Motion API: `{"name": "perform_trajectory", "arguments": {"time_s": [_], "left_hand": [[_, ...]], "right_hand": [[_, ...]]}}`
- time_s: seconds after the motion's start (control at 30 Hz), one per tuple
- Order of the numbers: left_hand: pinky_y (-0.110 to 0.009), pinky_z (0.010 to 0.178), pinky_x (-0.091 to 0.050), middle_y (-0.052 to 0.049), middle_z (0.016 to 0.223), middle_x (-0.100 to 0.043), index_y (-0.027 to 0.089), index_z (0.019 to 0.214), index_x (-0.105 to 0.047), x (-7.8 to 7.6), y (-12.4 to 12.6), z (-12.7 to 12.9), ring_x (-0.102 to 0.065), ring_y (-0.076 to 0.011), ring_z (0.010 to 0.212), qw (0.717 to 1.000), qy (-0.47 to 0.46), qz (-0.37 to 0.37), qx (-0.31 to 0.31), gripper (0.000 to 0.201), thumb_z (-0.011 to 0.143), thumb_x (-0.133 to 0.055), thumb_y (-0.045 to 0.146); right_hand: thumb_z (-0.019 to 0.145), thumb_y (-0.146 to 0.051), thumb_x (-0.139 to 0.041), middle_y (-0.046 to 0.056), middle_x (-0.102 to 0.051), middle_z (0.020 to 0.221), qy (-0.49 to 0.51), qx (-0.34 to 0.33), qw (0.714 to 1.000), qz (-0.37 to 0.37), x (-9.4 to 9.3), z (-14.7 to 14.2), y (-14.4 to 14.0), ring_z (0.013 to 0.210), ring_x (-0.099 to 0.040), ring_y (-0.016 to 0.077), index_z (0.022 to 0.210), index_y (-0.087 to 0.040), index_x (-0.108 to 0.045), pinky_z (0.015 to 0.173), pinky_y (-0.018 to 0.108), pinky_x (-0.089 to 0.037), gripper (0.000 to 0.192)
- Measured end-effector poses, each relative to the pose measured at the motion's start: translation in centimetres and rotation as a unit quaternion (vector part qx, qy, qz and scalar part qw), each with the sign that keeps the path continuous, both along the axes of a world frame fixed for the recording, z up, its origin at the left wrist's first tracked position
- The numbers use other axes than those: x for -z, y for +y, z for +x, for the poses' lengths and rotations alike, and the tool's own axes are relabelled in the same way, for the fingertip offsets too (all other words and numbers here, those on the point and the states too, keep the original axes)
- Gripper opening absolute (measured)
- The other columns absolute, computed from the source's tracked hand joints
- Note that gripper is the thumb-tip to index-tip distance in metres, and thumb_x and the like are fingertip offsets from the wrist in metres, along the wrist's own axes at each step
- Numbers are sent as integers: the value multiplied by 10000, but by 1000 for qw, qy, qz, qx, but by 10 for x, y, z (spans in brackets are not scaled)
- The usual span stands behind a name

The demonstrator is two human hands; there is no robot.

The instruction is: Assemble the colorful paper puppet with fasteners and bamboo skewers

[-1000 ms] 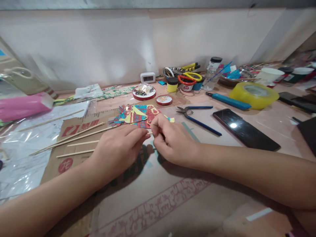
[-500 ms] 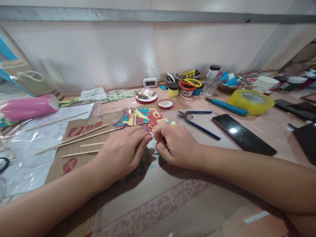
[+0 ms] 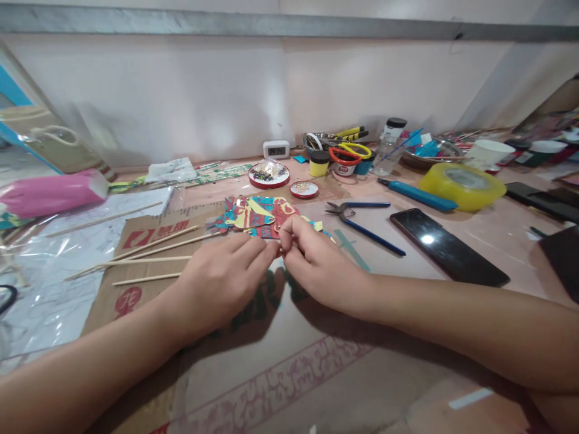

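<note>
My left hand [image 3: 221,278] and my right hand [image 3: 316,262] meet fingertip to fingertip over a sheet of brown cardboard [image 3: 280,361]. They pinch something small at the near edge of a colourful paper cut-out figure [image 3: 257,215] in red, teal and yellow; what sits between the fingertips is too small to make out. Several thin wooden sticks [image 3: 149,247] lie just left of my left hand. Blue-handled pliers [image 3: 362,220] rest to the right of the figure.
A black phone [image 3: 447,247] and a yellow tape roll [image 3: 461,187] lie at the right. Two round red lids with beads [image 3: 269,175], small paint pots, scissors [image 3: 348,150], a bottle and a white clock [image 3: 275,148] stand near the wall. Plastic sheet and a pink object [image 3: 54,193] are at the left.
The view tilted up slightly a second ago. Both hands stayed together at the figure's near edge; the right hand shifted a little toward the figure and one stick now lies closer to my left hand.
</note>
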State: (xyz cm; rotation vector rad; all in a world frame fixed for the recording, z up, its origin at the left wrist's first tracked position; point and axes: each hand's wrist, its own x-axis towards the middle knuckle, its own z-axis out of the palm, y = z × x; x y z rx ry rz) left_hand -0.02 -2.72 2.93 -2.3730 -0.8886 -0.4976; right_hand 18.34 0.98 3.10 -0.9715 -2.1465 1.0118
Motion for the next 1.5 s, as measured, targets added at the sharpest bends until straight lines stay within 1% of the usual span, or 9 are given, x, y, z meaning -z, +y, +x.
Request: {"name": "perform_trajectory", "arguments": {"time_s": [0.13,0.2,0.37,0.5,0.67,0.83,1.23,1.37,1.5], "left_hand": [[-328,530,-488,-79,765,-688,60,972,-655,-4,-3,1,-608,-206,643,996,66,52,5,281,941,-377,87],[-328,535,-491,-72,775,-689,71,985,-654,-2,-1,1,-613,-206,654,998,51,42,-3,265,939,-394,94],[-319,625,-509,-65,853,-706,135,978,-649,8,7,-4,-632,-194,712,999,-28,-9,-20,182,931,-474,136],[-287,643,-497,-54,840,-714,165,932,-658,12,11,-4,-646,-171,711,996,-81,-20,-25,156,940,-505,189],[-252,620,-489,-28,753,-706,170,869,-652,10,12,-1,-655,-147,678,990,-128,-40,-45,243,975,-444,234],[-255,587,-470,-30,734,-706,177,829,-628,11,12,-2,-658,-153,656,989,-120,-62,-66,321,1000,-378,281],[-257,533,-399,-12,619,-645,177,741,-596,10,10,1,-586,-147,552,994,-84,-47,-55,333,993,-390,249],[-258,554,-421,-14,660,-673,169,801,-619,10,9,-1,-604,-155,595,994,-72,-65,-48,252,968,-434,205],[-275,552,-433,-24,682,-675,159,843,-627,13,9,-3,-610,-169,606,995,-81,-61,-18,196,948,-462,161]], "right_hand": [[766,-133,-400,-90,-334,563,58,2,978,-201,0,-4,3,503,-334,119,830,-239,-367,469,231,-261,129],[759,-131,-408,-101,-310,541,72,-1,969,-238,1,-5,5,480,-299,112,836,-239,-369,445,224,-230,139],[767,-132,-440,-100,-360,584,103,-15,980,-171,3,-1,6,501,-327,99,873,-231,-393,460,217,-253,152],[786,-142,-415,-103,-352,577,155,-48,967,-198,5,1,5,496,-312,99,886,-230,-387,457,215,-248,136],[822,-170,-415,-97,-374,589,202,-72,954,-211,7,1,7,517,-330,99,898,-224,-380,485,223,-266,99],[825,-168,-449,-78,-404,649,206,-65,968,-126,13,1,11,572,-384,96,894,-214,-404,511,222,-309,95],[782,-100,-453,-83,-459,625,83,-40,996,-12,13,5,10,530,-432,91,916,-214,-443,519,221,-333,175],[773,-98,-458,-83,-481,612,30,-30,999,24,13,6,9,509,-439,93,911,-218,-434,513,225,-313,184],[767,-93,-454,-80,-480,625,43,-31,998,39,15,6,7,513,-443,92,909,-223,-416,509,219,-315,197]]}}
